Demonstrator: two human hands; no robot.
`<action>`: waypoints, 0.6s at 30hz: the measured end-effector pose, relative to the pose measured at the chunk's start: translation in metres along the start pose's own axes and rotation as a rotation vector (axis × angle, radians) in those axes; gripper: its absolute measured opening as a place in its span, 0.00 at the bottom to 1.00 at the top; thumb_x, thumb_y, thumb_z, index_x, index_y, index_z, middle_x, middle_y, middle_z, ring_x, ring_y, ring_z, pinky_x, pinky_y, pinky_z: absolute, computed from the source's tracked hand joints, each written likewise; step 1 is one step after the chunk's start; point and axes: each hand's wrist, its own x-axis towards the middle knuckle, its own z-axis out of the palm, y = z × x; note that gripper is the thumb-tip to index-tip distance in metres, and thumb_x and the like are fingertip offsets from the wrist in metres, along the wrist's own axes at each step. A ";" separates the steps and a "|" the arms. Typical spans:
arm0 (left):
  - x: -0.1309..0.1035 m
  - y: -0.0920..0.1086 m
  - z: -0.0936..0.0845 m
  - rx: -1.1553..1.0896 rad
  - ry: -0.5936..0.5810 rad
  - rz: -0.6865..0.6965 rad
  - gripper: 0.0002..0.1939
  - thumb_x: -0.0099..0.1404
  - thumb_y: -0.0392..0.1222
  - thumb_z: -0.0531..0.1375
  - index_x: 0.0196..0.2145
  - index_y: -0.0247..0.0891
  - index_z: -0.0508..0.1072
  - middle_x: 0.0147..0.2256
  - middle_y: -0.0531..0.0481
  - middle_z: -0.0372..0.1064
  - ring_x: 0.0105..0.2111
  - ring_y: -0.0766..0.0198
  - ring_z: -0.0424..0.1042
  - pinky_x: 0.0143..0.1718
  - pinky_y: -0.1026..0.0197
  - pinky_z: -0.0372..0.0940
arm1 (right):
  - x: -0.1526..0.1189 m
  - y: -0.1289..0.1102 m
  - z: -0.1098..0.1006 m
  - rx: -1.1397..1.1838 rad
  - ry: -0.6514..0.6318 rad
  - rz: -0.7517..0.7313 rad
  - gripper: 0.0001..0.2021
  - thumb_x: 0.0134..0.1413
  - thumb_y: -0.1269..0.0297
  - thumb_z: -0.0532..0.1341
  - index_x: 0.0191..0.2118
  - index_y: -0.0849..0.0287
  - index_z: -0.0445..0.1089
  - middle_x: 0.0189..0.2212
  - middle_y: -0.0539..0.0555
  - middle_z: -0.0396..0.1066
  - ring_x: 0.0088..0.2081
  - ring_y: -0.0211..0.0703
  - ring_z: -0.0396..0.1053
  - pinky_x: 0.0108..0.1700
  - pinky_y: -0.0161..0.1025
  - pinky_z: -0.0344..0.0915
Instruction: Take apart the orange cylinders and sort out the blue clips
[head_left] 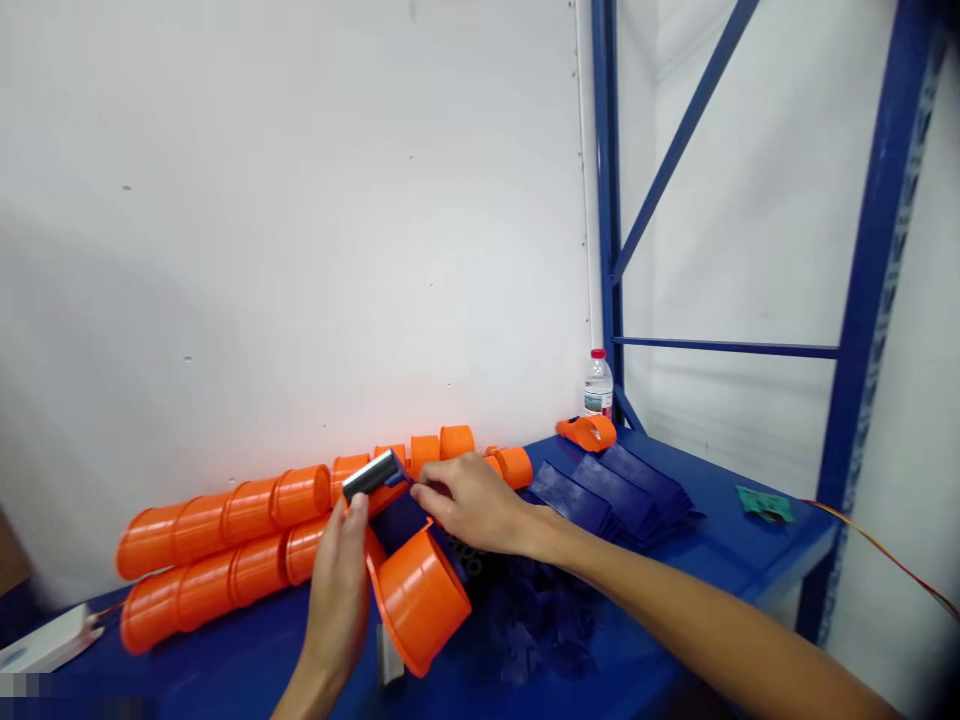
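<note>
My left hand (341,575) is closed around the side of an orange plastic cup-shaped part (424,600), which tilts with its round body towards me. At the thumb of this hand is a short black and silver-white bar (373,474) with a dark blue end. My right hand (472,503) has its thumb and fingertips pinched together beside that blue end; what they hold is too small to make out. A light grey strip (390,655) lies on the table below the orange part.
Two long rows of nested orange cups (255,505) lie along the wall. Stacked dark blue flat pieces (622,490) and loose blue parts (536,620) cover the table's (739,555) right side. A water bottle (598,385), green packet (765,504) and white box (49,640) stand around.
</note>
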 end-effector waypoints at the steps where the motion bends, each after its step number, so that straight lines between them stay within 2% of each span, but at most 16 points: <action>1: -0.001 0.001 0.001 0.009 0.001 -0.003 0.33 0.65 0.69 0.58 0.50 0.35 0.76 0.50 0.43 0.77 0.56 0.46 0.71 0.56 0.50 0.67 | 0.000 0.000 0.002 -0.019 0.004 0.000 0.12 0.65 0.65 0.59 0.29 0.60 0.71 0.23 0.48 0.70 0.25 0.33 0.60 0.29 0.34 0.48; 6: -0.004 0.006 0.004 0.092 -0.017 0.044 0.33 0.64 0.70 0.57 0.48 0.36 0.75 0.46 0.45 0.76 0.52 0.46 0.72 0.55 0.52 0.66 | -0.006 -0.003 0.000 -0.082 -0.046 0.023 0.11 0.63 0.67 0.58 0.28 0.60 0.70 0.22 0.48 0.67 0.24 0.34 0.57 0.29 0.35 0.46; 10: -0.005 0.007 0.007 0.113 -0.024 0.072 0.31 0.66 0.68 0.56 0.48 0.36 0.75 0.45 0.45 0.76 0.51 0.47 0.72 0.55 0.52 0.66 | -0.004 -0.002 -0.003 -0.039 -0.078 0.002 0.12 0.62 0.69 0.57 0.26 0.60 0.66 0.21 0.47 0.64 0.23 0.34 0.56 0.29 0.34 0.47; 14: -0.006 0.006 0.008 0.073 0.007 0.043 0.31 0.65 0.69 0.56 0.48 0.37 0.75 0.45 0.46 0.75 0.53 0.47 0.71 0.58 0.51 0.65 | 0.000 0.000 0.000 -0.029 -0.082 0.003 0.13 0.62 0.72 0.56 0.24 0.60 0.64 0.20 0.46 0.62 0.23 0.34 0.55 0.29 0.34 0.47; 18: -0.006 0.005 0.005 0.002 0.021 -0.042 0.31 0.64 0.69 0.58 0.47 0.38 0.75 0.44 0.47 0.76 0.55 0.46 0.70 0.60 0.49 0.64 | -0.001 0.004 0.002 -0.095 -0.047 0.013 0.13 0.63 0.72 0.56 0.26 0.61 0.66 0.23 0.48 0.68 0.25 0.34 0.58 0.30 0.35 0.48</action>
